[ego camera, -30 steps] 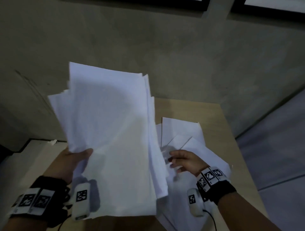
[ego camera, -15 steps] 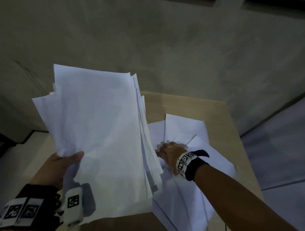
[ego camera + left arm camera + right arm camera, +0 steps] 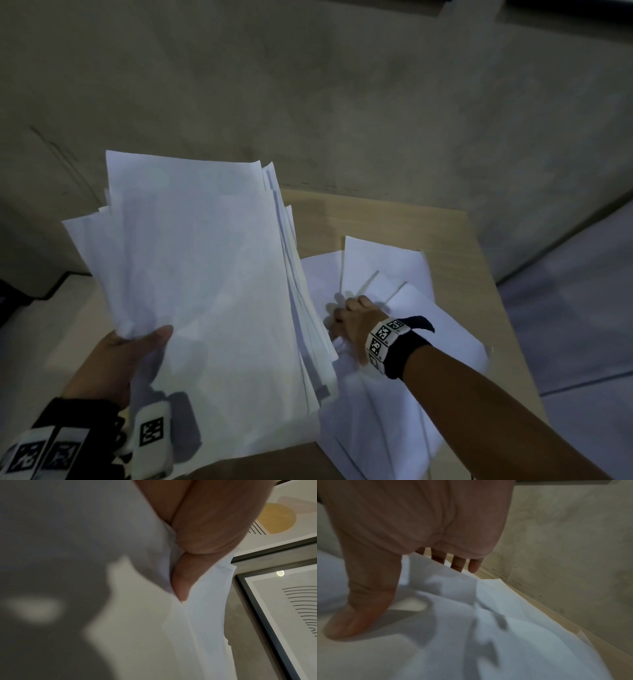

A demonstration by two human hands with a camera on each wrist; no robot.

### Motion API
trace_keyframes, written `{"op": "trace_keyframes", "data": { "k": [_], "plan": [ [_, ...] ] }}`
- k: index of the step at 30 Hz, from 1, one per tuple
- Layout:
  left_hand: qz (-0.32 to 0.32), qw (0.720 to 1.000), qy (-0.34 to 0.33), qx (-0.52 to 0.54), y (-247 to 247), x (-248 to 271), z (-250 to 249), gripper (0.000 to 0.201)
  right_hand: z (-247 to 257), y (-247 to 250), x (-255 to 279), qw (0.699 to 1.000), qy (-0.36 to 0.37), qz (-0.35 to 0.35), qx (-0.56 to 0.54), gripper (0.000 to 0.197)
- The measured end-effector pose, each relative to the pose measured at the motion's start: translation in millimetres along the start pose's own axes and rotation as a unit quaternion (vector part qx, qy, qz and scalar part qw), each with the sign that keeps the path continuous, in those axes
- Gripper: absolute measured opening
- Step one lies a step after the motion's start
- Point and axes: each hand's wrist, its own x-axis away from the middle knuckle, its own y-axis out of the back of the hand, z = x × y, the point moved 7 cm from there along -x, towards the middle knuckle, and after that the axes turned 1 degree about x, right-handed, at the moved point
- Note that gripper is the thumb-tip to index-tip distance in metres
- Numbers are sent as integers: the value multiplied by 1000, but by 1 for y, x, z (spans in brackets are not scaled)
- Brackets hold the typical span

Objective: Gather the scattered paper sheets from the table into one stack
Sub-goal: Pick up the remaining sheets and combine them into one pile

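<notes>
My left hand holds a thick, uneven stack of white sheets up over the left part of the wooden table. Its thumb presses on the stack; the other fingers are hidden under the paper. Several loose sheets lie overlapping on the table's right half. My right hand reaches over them, palm down, beside the held stack's right edge. In the right wrist view its fingers are straight, the thumb lies on the loose sheets, and a raised sheet edge hides some fingertips.
A grey concrete wall stands right behind the table. The table's right edge drops to a grey floor. Framed pictures hang on the wall in the left wrist view.
My right hand has turned palm down and moved forward and left onto the loose sheets. The stack in my left hand has shifted a little left.
</notes>
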Motion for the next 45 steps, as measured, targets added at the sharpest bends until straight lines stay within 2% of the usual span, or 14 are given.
{"op": "trace_keyframes", "data": {
  "k": [4, 9, 16, 19, 22, 25, 29, 32, 35, 37, 38, 41, 43, 45],
  "plan": [
    [-18, 1000, -4, -2, 7, 2, -3, 15, -3, -2, 0, 997, -30, 65, 17, 50],
    [-11, 999, 15, 34, 13, 4, 1, 43, -4, -4, 6, 997, -10, 59, -43, 54],
    [15, 999, 10, 42, 14, 4, 6, 32, -4, -22, 9, 989, -25, 49, -136, 30],
    [10, 999, 5, 44, 14, 6, 4, 20, -22, -22, 23, 966, -69, 20, -248, 33],
    [2, 999, 8, 49, 19, 8, 4, 25, -60, -7, 53, 911, -146, -40, -384, 39],
    [7, 997, 39, 63, 23, 9, 8, 55, -111, 10, 96, 837, -247, -162, -460, 14],
    [14, 994, 87, 69, 26, 9, 17, 84, -164, -19, 150, 628, -388, -266, -619, 14],
    [2, 993, 85, 77, 26, 8, 20, 76, -159, -51, 164, 522, -425, -274, -686, 11],
    [-10, 997, 49, 62, 18, 10, 9, 46, -139, -87, 157, 481, -444, -266, -708, 14],
    [-10, 998, 33, 45, 14, 10, 7, 25, -128, -119, 150, 460, -484, -249, -702, 29],
    [-11, 999, 32, 40, 13, 10, 7, 20, -122, -133, 147, 458, -509, -227, -692, 40],
    [-4, 999, 25, 46, 11, 11, 8, 14, -108, -163, 133, 523, -554, -128, -635, 65],
    [8, 998, 30, 56, 9, 10, 10, 17, -102, -173, 128, 541, -594, -74, -590, 90],
    [28, 998, 23, 54, 3, 12, 7, 21, -94, -173, 122, 611, -589, -26, -528, 102]
  ]
}}
